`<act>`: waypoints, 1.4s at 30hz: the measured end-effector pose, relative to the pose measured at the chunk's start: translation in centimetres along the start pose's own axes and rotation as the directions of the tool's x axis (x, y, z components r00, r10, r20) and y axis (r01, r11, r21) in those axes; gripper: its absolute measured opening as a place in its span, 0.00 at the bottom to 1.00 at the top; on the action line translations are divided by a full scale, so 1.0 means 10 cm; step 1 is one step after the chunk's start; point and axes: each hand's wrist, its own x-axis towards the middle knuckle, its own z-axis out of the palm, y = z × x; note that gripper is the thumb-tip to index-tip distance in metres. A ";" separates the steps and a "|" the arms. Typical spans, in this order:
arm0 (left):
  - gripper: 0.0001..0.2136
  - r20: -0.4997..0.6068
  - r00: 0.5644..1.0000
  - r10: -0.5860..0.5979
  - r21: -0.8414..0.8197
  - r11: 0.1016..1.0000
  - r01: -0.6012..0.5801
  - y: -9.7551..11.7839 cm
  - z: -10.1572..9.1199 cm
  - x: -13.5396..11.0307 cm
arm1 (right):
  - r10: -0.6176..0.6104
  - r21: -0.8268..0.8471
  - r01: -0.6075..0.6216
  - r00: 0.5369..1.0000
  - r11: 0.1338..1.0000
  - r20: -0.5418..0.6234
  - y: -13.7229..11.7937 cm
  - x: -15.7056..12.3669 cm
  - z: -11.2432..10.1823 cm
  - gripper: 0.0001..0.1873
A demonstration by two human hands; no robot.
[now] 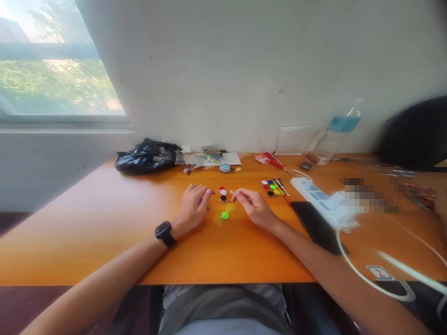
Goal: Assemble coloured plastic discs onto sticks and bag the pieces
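Note:
My left hand (194,207), a black watch on its wrist, hovers low over the table with fingers curled together. Bits of blue (200,201) show at its fingers; whether it grips them is unclear. Across from it, my right hand (256,208) is closed in a pinch, a small white pointed piece (232,191) at its fingertips. Between the hands lie a red disc (222,189), a white disc (223,192) and a black disc (223,198). Nearer me is a lime-green disc (225,215) with blurred yellow patches on two sides.
Right of my right hand lie several coloured discs (270,187) and thin sticks (281,187). Beyond are a white power strip (310,193), a dark phone-like slab (314,225) and a clear bottle (344,123). A black plastic bag (146,157) rests by the wall.

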 end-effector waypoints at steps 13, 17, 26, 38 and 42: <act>0.17 0.009 1.000 0.019 -0.017 1.000 -0.019 0.02 0.01 0.00 | 0.028 -0.335 -0.087 0.984 0.938 -0.175 0.20 0.12 -0.14 0.18; 0.17 0.011 1.000 0.026 -0.026 0.999 -0.026 0.01 0.01 0.00 | 0.077 -0.568 -0.162 0.982 0.807 -0.171 0.25 0.16 -0.19 0.13; 0.18 0.031 0.999 0.038 -0.044 0.998 -0.037 -0.03 0.01 0.02 | 0.146 -0.706 -0.188 0.982 0.683 -0.120 0.29 0.17 -0.20 0.08; 0.23 0.162 0.983 0.088 -0.076 0.994 -0.076 0.00 -0.01 0.05 | 0.221 -0.712 -0.227 0.970 0.665 -0.104 0.25 0.18 -0.21 0.10; 0.25 0.219 0.969 0.111 -0.084 0.992 -0.095 0.02 -0.03 0.04 | 0.194 -0.697 -0.222 0.974 0.682 -0.120 0.26 0.18 -0.21 0.08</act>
